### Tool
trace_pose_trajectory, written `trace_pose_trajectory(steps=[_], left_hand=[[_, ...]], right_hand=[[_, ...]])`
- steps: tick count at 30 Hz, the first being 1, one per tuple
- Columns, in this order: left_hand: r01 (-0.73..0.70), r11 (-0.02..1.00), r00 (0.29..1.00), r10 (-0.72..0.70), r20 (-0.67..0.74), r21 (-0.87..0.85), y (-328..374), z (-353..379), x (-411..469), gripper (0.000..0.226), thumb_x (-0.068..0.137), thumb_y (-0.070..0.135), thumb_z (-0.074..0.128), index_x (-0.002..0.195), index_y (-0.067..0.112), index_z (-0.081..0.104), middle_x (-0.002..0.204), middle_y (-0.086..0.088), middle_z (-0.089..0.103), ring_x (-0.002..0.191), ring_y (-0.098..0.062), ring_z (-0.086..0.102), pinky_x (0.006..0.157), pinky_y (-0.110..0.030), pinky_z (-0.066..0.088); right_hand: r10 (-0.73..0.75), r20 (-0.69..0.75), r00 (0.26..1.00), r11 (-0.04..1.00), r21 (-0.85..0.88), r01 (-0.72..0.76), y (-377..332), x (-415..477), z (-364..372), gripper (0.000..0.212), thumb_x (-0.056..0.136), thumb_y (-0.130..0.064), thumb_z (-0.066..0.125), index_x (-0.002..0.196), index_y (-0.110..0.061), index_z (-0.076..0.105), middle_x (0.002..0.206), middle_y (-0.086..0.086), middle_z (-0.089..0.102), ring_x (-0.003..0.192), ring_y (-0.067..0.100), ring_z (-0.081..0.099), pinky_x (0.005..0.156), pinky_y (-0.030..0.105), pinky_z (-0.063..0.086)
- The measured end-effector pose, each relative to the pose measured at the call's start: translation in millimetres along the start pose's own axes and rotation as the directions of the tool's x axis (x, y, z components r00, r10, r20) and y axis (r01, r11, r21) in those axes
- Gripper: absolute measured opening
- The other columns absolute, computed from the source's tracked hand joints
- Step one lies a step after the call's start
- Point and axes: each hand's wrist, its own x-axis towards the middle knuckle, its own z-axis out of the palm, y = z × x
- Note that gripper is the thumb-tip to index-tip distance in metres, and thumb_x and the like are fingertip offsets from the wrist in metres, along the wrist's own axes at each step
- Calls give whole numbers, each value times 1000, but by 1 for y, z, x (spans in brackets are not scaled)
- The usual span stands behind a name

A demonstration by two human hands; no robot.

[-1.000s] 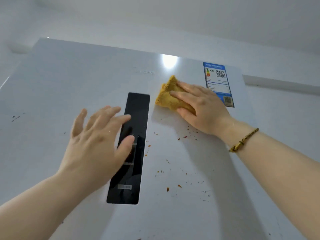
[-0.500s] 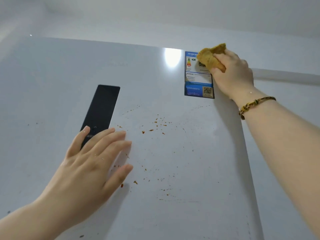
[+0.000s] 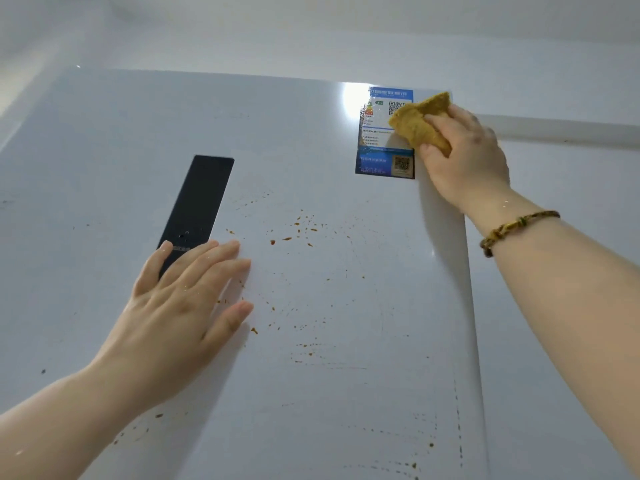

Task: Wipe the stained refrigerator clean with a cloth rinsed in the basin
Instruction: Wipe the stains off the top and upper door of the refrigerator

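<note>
**Cloth pressed on the label at the fridge's top right corner**

Nearest the camera, the left hand (image 3: pixel 180 306) lies flat against the white refrigerator door (image 3: pixel 346 341), fingers spread loosely and holding nothing; its fingertips cover the lower end of the black control panel (image 3: pixel 199 202), which runs up the door at a slant. Orange-brown stains (image 3: pixel 298 230) speckle the door just right of that hand, scattered in a band between the panel and the door's right edge, with fainter arcs of specks lower down and along the right edge.

Further up, the right forearm reaches in from the right, a braided bracelet (image 3: pixel 512 228) around its wrist. The right hand (image 3: pixel 467 161) grips the yellow cloth (image 3: pixel 420 124), fingers curled over its bunched end, pressing it on the door near the top right corner. The cloth overlaps the right side of the blue energy label (image 3: pixel 377 147). A bright light reflection (image 3: pixel 351 98) sits just left of the label's top. Beyond the door's top edge is pale wall.
</note>
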Motion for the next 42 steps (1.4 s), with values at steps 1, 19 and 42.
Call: trace_pose_trajectory(steps=[1,19,42], left_hand=[[4,1000,1000,-4,-7,-10,0,0,0,59,92,56,12,116,22,53,127,-1,57,122,-10,33,109,-21,-3],[-36,998,998,34,-44,-48,-7,-1,0,54,92,54,13,117,23,50,126,-1,58,120,-11,35,108,-32,3],[-49,971,997,35,-65,-234,-13,-6,-3,48,80,44,37,119,19,51,126,-3,58,120,-7,32,107,-27,0]], right_hand=[[15,-3,1000,999,-34,-15,-4,0,1,43,95,-25,42,138,-22,39,151,-1,25,132,29,28,108,37,22],[3,31,1000,990,-138,1,-21,-42,7,48,92,-35,40,138,-21,40,152,3,25,134,29,29,108,41,22],[-488,59,871,864,-108,491,-90,-142,37,40,81,-30,42,118,-20,55,129,11,57,113,31,49,95,41,32]])
